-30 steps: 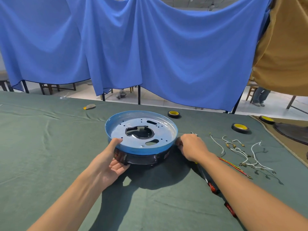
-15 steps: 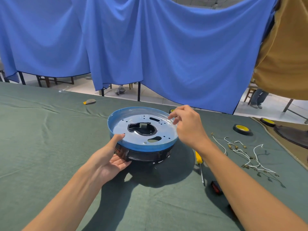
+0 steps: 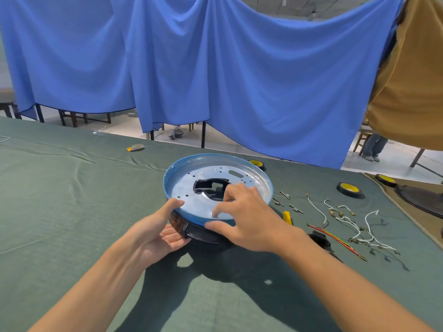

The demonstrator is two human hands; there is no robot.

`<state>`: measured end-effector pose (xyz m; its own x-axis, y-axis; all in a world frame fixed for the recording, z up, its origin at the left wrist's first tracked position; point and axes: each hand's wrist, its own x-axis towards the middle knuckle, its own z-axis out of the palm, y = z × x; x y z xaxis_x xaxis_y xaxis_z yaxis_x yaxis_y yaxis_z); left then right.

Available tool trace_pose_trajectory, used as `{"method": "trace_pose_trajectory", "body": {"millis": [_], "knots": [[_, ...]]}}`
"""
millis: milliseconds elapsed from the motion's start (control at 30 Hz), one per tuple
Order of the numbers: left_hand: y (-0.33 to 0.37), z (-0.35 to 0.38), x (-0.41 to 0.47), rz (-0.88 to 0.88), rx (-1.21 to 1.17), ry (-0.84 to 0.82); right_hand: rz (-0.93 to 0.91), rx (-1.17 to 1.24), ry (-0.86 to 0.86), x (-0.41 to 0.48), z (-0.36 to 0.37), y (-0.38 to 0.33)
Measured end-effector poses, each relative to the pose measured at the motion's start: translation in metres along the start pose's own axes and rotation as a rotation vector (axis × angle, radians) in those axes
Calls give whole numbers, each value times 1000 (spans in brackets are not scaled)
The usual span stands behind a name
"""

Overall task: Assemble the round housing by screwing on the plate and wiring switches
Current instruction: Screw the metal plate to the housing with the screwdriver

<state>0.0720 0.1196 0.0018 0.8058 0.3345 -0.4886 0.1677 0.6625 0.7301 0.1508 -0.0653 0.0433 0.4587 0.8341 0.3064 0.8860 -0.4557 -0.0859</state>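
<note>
Head view: the round housing (image 3: 199, 234) sits on the green-covered table (image 3: 60, 200), straight ahead of the person. Its blue rim faces up and the silver plate (image 3: 189, 188) lies inside it.

The left forearm reaches in from the lower left of the housing, palm turned up. The left hand (image 3: 163, 232) grips the housing's near left edge, with the thumb hooked over the blue rim and the fingers curled against the black side wall below.

The right forearm comes in from the lower right and ends above the housing's near side. The right hand (image 3: 249, 219) hovers palm down over the plate, fingers bent and spread. Its thumb lies along the near rim and its bent forefinger points down onto the plate. Whether it pinches anything small cannot be told.

Just right of the housing lie loose screws (image 3: 285, 195) and a yellow-handled screwdriver (image 3: 287, 216), partly hidden by the right wrist. Farther right are the white wires (image 3: 347, 219), and beyond them a tape roll (image 3: 350, 189).
</note>
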Motion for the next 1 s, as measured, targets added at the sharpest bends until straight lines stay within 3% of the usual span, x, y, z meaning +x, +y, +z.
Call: {"method": "trace_pose_trajectory", "body": {"millis": [233,433,733,1000], "knots": [[3,-17,-3,-49,147,-136,-148,-131,80,-14,-2,-36],[4,-19,0,-94,245,-242,-113,-117,48,-23,-3,-50],[0,-27,10,-87,205,-231,-85,-37,40,-29,-2,-51],[-2,-25,12,-45,210,-173,65,292,186,-19,-25,-31]]}}
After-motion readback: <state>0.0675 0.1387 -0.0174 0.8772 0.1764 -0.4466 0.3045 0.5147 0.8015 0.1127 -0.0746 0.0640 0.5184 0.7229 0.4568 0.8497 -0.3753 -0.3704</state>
